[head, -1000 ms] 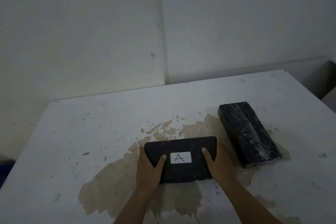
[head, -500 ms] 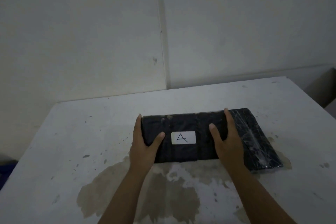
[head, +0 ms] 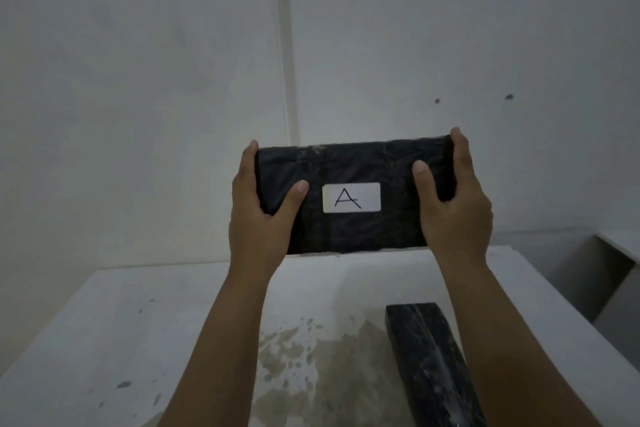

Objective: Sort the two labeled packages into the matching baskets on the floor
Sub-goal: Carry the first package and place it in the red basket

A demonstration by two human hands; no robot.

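While both hands clamp its short ends, left hand and right hand, the A package hangs above the table; second package lies at five o'clock. Label read, the next move likely calls for finding basket A, unseen.

Dim, even light throughout. Behind the table, a plain pale wall, split by a vertical seam above the table's middle. Two small dark marks on the wall, up and to the right of the table. Table top white, worn, speckled, with a broad brown stain spread over its near middle. Just beyond the table's right edge, a pale boxy ledge, set lower against the wall. Floor hidden from this angle.
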